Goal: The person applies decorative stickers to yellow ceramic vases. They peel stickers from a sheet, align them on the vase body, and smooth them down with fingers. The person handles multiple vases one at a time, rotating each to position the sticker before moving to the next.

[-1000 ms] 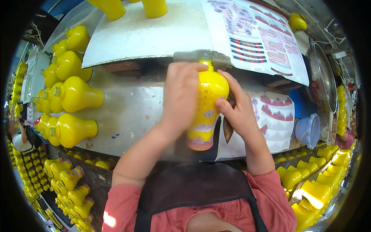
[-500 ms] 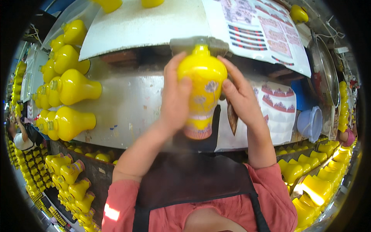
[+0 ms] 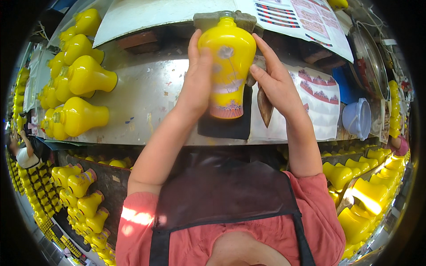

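A glossy yellow vase (image 3: 227,44) lies on its side over the work table, its clear-tipped neck pointing away from me. Purple flower decals and a pinkish band near its base decorate it. My left hand (image 3: 198,73) presses along its left side, fingers slightly blurred. Against its right side rests my right hand (image 3: 277,80), thumb and fingers touching the vase. A brown, pointed, horn-like tool (image 3: 265,106) sticks out below the right palm; whether that hand grips it cannot be made out. The vase's neck meets a grey padded block (image 3: 206,20), and a black cloth (image 3: 222,130) lies beneath its base.
Yellow vases (image 3: 88,75) lie stacked at the table's left. Decal sheets (image 3: 319,97) spread at right, beside a pale blue cup (image 3: 356,119). A white board (image 3: 177,11) stands across the back. More vases (image 3: 368,195) crowd racks below on both sides.
The vase has moved away from me and turned, bringing a flower from its right side toward the middle. Both hands moved with it. The whole view has shifted as well.
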The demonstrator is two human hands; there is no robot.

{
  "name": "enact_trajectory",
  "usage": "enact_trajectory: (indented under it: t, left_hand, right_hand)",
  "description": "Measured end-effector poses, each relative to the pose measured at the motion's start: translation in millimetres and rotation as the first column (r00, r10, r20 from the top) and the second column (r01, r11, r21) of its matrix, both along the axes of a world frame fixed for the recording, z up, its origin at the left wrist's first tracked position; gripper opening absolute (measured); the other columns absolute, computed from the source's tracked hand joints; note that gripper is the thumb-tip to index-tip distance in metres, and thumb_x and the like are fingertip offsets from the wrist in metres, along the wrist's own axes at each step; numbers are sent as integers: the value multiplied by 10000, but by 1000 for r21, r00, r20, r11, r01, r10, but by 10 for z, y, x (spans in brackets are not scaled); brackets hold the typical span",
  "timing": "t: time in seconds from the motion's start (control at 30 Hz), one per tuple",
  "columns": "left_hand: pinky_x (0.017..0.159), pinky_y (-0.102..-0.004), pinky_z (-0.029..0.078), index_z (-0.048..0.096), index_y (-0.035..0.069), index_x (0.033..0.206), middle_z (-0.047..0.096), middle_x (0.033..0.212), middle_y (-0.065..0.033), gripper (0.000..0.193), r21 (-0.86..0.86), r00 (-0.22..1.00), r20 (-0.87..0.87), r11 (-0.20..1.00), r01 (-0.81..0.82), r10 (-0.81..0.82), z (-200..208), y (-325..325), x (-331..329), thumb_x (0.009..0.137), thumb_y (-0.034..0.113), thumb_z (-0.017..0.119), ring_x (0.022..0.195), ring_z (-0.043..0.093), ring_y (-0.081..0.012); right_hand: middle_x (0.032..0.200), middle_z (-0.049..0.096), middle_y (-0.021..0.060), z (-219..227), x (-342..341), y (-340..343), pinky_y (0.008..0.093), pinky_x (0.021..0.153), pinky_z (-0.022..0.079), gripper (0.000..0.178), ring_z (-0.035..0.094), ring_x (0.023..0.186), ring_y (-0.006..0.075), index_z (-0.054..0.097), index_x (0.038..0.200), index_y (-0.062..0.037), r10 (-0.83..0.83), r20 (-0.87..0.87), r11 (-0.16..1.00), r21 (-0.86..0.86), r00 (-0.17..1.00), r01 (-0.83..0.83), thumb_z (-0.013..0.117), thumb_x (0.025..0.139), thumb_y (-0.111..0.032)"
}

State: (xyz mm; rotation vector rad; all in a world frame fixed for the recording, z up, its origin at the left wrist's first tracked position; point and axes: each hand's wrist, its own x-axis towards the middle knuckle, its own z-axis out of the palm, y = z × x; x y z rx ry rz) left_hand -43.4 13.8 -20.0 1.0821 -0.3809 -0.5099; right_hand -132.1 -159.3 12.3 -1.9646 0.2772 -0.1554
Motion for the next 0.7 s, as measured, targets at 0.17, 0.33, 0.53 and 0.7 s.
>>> enact_trajectory:
  t: [0.17, 0.33, 0.53, 0.7]
  left_hand:
    - [1211, -483, 284, 259, 50, 1602, 294, 1597, -266, 642, 343, 600, 800, 798, -495, 28, -50, 95, 56, 1026, 241, 469, 1462, 331, -426]
    - [1242, -486, 217, 237, 68, 1637, 240, 1654, -248, 728, 411, 517, 851, 731, -545, -92, 1, 88, -26, 1030, 322, 547, 1512, 271, -435]
    - [1228, -526, 266, 311, 51, 1564, 217, 1614, -282, 789, 428, 429, 884, 693, -580, -187, 96, 72, -65, 895, 234, 688, 1494, 240, -481]
    - [1233, -491, 275, 191, 81, 1621, 169, 1637, -280, 864, 431, 563, 820, 759, -489, -103, 29, 81, -24, 911, 231, 659, 1489, 282, -456]
  right_hand:
    - [1278, 677, 235, 15, 151, -53, 373, 965, 507, 598, 676, 1125, 317, 439, 1544, -61, 14, 156, 988, -153, 988, 10, 530, 1016, -327]
    - [1186, 711, 255, 229, 289, 6, 407, 951, 526, 638, 699, 1090, 390, 486, 1500, -60, -38, -69, 982, -185, 997, 24, 531, 1002, -456]
    - [1064, 741, 206, 353, 345, -34, 386, 877, 552, 658, 733, 966, 337, 500, 1490, -66, 37, -122, 905, -416, 992, -85, 568, 990, -488]
    - [1252, 665, 93, 87, 231, -147, 315, 896, 510, 568, 627, 1050, 156, 436, 1568, -105, 65, -62, 997, 35, 996, -63, 559, 1063, -333]
